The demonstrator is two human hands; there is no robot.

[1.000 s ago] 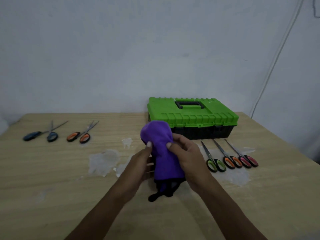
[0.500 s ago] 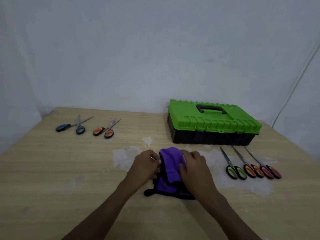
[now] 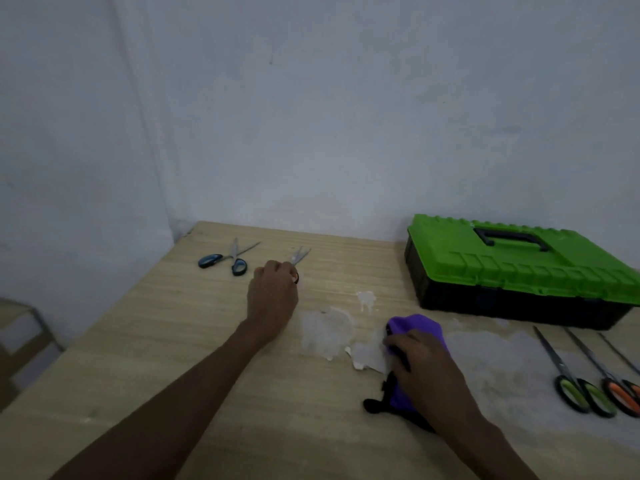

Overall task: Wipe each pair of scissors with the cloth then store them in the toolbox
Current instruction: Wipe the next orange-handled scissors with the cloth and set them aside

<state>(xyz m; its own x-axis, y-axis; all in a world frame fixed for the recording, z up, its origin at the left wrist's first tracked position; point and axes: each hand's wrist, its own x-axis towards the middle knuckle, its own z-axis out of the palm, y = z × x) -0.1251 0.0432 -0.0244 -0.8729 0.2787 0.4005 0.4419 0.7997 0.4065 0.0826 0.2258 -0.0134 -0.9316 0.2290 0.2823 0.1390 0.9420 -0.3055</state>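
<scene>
Under left hand (image 3: 273,299): orange scissors (image 3: 300,255) handles. Inside cloth (image 3: 417,326): wrapped scissors (image 3: 375,405) blades. Cut by right edge: toolbox (image 3: 512,271), rightmost scissors (image 3: 618,353).

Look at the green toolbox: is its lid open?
No, the toolbox has its green lid lying flat and shut on the black base.

– Where's the toolbox (image 3: 519,271) sitting?
– Far right on the table (image 3: 173,358), behind the scissors row (image 3: 571,393).
– The cloth (image 3: 415,327)?
– Lying under your right hand (image 3: 426,362), left of them. Your left hand (image 3: 273,296) is gripping the back-left scissors (image 3: 300,255).
</scene>
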